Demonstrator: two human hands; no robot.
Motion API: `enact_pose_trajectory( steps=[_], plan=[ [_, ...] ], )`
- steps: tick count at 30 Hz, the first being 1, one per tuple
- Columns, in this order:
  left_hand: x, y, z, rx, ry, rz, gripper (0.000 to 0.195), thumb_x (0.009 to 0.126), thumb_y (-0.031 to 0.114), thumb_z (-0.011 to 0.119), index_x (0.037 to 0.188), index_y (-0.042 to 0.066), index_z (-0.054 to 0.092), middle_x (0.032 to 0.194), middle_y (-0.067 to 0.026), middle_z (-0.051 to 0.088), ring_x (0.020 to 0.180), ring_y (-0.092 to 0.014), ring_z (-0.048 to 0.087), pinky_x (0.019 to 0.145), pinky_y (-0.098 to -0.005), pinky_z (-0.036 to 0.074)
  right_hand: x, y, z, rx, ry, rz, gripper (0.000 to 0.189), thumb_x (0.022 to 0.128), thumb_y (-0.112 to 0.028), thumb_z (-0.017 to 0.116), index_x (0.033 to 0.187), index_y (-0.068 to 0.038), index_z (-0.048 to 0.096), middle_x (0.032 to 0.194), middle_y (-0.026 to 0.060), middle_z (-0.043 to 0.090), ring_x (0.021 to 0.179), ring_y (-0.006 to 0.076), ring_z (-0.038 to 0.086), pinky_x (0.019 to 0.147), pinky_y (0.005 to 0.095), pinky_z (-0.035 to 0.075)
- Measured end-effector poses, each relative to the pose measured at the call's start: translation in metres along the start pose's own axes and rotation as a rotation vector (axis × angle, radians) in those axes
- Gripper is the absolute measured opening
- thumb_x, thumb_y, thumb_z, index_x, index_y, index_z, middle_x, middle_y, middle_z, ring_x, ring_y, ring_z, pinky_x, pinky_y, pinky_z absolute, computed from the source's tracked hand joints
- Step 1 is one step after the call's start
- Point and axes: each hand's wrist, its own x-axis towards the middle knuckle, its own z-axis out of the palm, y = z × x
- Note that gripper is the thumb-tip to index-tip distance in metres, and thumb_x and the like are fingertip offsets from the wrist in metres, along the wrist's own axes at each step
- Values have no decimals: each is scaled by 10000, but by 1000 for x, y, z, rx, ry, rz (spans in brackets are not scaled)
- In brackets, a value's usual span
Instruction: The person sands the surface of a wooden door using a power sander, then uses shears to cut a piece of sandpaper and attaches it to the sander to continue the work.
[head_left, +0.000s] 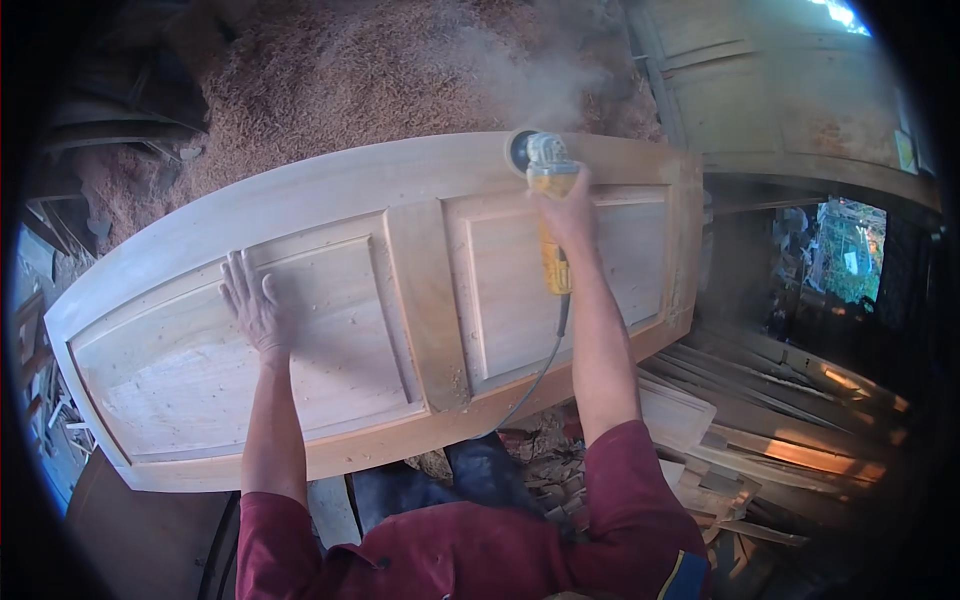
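A wooden panel door (427, 300) lies across the space before me, with two raised panels divided by a crosspiece. My right hand (568, 210) grips a yellow angle grinder (556, 262) around its body near the head. The grinder's sanding disc (519, 152) is at the far stile of the door, and dust rises beyond it. Whether the disc's face touches the wood is hard to see. My left hand (255, 304) rests on the left raised panel, fingers spread and pointing away from me. A power cord (529, 394) runs from the grinder's rear over the door's near edge.
A large heap of wood shavings (352, 82) fills the ground beyond the door. Stacked boards and offcuts (750, 442) lie at the lower right. Large wooden panels (772, 97) stand at the upper right, and scrap wood (56, 409) lies at the far left.
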Motion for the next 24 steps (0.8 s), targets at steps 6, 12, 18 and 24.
enact_pose_trajectory(
  steps=[6,12,18,24],
  plan=[
    [-1,6,-9,64,-16,-41,595,1075,447,227,1581,136,257,1647,-80,238,1530,-253,173,1238,-436,98,58,65,-24,50,81,-6,981,747,-491,792,1468,-115,243,1213,281,631,1134,464,613,969,497,487],
    [8,15,-15,-73,-39,-53,619,1012,332,490,1542,62,321,1591,-161,330,1506,-290,240,1232,-457,165,90,134,-33,227,186,60,901,789,-438,799,1424,16,348,1272,237,604,1151,348,610,971,442,486],
    [-4,1,-14,-107,47,-134,699,1007,382,494,1540,-3,257,1601,-188,276,1506,-322,226,1237,-462,169,14,24,31,308,79,-48,879,809,-289,812,1444,37,300,1348,225,501,1201,317,559,1005,416,468],
    [-5,-8,-21,-290,85,-100,722,1004,388,504,1534,-26,243,1586,-205,291,1497,-331,243,1234,-467,186,-90,-132,101,460,-226,-240,851,813,-214,811,1435,58,298,1320,213,504,1199,280,541,1043,399,433]
  ],
)
